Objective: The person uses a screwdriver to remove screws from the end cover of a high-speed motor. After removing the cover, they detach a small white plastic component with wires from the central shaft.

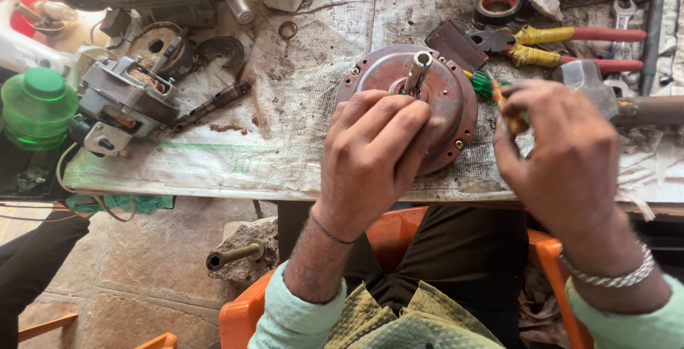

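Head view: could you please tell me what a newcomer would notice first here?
The round rusty motor housing at the bench's centre, its shaft upright, with the left hand resting on it. The right hand beside it holds a small tool. A green jar stands far left; yellow-and-red pliers lie behind.

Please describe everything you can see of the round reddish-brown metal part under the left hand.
The round motor housing is a reddish-brown metal disc, dusty and worn, lying flat on the workbench near its front edge. A grey slotted shaft stands up from its centre. Small screws sit around its rim. The left hand rests on its near side, covering part.
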A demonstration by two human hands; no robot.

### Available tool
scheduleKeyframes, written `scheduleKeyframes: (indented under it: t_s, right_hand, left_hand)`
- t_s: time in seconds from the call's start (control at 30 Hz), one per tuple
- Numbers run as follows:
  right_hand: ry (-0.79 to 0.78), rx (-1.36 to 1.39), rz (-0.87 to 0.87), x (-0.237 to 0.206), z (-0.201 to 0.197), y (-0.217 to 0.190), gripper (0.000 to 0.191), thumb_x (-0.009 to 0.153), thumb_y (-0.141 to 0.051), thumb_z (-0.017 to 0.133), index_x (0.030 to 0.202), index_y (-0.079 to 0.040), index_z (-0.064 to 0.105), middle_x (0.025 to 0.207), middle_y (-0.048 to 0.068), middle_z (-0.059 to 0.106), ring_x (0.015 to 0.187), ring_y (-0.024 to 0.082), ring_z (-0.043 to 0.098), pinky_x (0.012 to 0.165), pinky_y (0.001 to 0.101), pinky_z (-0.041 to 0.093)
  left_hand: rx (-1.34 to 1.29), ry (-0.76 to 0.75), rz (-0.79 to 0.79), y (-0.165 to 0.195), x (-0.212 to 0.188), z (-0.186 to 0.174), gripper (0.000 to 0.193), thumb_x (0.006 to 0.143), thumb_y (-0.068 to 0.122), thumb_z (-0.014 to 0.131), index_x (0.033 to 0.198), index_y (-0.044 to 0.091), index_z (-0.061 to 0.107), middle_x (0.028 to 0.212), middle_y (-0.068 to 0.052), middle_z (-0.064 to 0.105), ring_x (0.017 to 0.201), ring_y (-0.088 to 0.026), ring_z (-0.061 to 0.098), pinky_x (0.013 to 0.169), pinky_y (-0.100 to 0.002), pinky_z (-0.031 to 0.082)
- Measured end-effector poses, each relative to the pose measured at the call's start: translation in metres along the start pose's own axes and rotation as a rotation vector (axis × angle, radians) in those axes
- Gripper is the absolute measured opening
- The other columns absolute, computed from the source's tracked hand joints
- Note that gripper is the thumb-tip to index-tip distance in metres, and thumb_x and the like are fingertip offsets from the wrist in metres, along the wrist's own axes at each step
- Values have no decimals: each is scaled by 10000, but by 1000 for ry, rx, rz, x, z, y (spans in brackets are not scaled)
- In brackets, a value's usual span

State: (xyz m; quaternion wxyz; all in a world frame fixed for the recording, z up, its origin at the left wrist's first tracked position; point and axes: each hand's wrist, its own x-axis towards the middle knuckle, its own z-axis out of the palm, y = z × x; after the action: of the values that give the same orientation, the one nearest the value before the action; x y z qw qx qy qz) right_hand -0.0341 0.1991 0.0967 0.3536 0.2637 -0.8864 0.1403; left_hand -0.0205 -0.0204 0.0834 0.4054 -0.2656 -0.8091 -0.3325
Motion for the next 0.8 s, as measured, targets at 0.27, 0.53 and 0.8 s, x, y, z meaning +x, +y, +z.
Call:
scheduleKeyframes:
  t_s: [0.27, 0.53, 0.8]
  right_hand:
    - [-183, -192, 167, -16, 9, 11, 254, 850, -231, 836, 1002, -65, 718, 1055, 112, 727, 1002, 312, 660, 873, 465, 465]
    - [-169, -152, 196, -19, 10, 23, 251, 875, -200, 805, 1093, -91, 747, 1098, 75, 737, 1041, 279, 648, 903, 443, 446]
    - [-22, -84, 162, -12, 20, 35, 175, 926, -183, 800, 1059, -90, 734, 1098, 68, 725, 1046, 284, 637, 909, 448, 445]
  left_hand:
    - [-80, -61, -540, 14, 17, 4, 157, 903, 175, 786, 979, 50, 731, 902, -80, 729, 813, -228, 716, 744, -355, 548]
    - [237, -186, -331, 21, 32, -6, 136, 854, 69, 747, 970, 1, 724, 943, -136, 704, 872, -319, 682, 769, -420, 534]
    - [307, -155, -397, 40, 35, -8, 95, 851, 112, 766, 911, 45, 736, 840, -111, 707, 756, -309, 690, 671, -412, 526]
